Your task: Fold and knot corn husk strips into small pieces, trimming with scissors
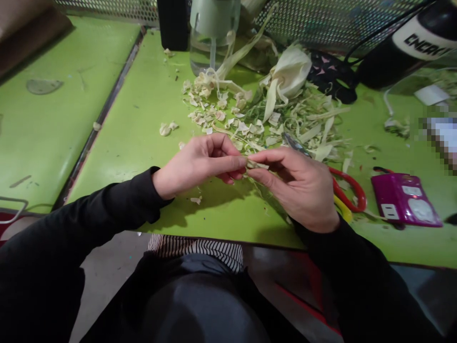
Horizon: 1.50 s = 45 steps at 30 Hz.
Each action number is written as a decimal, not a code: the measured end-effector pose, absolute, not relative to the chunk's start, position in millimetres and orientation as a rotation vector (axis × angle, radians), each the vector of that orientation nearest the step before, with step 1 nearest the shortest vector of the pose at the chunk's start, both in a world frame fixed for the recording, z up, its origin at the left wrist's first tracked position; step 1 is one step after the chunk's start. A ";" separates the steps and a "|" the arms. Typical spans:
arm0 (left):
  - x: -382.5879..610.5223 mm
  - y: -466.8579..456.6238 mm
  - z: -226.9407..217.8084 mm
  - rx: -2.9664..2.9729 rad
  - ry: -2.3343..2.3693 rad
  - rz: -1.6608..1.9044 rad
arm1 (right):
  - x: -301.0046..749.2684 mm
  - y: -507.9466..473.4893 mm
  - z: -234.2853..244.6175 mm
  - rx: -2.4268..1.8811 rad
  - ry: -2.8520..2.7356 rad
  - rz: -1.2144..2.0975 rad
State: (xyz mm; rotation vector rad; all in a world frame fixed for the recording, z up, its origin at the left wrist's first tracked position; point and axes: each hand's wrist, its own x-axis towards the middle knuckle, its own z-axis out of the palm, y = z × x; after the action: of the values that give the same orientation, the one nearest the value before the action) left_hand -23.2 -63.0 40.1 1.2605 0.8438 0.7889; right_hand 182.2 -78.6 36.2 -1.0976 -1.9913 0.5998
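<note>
Close together over the green table, my left hand (205, 159) and my right hand (300, 183) pinch a small pale strip of dried corn husk (257, 165) between thumbs and fingertips. Both hands are closed, and the fingers cover part of the strip. Just beyond them lies a heap of cut husk pieces (243, 128), mixed with thin greenish shreds (303, 112). A large whole husk (291, 69) rests on top of the heap. Scissors with red and yellow handles (360, 193) lie beside and partly under my right hand, their blades pointing at the heap.
A purple pack (405, 200) lies on the green table (124, 157) at the right. Along the back stand a clear pump bottle (214, 43), a black box-like object (173, 24) and a dark bottle (400, 47), before a perforated metal panel (303, 28). A dark seam runs across the left side.
</note>
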 end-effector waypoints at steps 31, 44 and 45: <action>-23.2 -57.9 37.4 1.099 0.886 0.713 | 183.7 -72.5 27.1 -0.900 -2.138 0.151; -23.8 -62.5 34.2 1.939 1.078 0.785 | 180.4 -78.3 33.8 -1.207 -2.021 0.569; -23.6 -63.8 31.8 2.088 1.112 0.817 | 180.5 -77.8 34.0 -1.230 -1.969 0.706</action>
State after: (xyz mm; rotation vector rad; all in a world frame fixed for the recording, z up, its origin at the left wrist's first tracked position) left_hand -23.6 -63.8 31.8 2.0881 1.1119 0.8171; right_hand 180.5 -77.8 34.0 -1.2296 -1.9687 0.7062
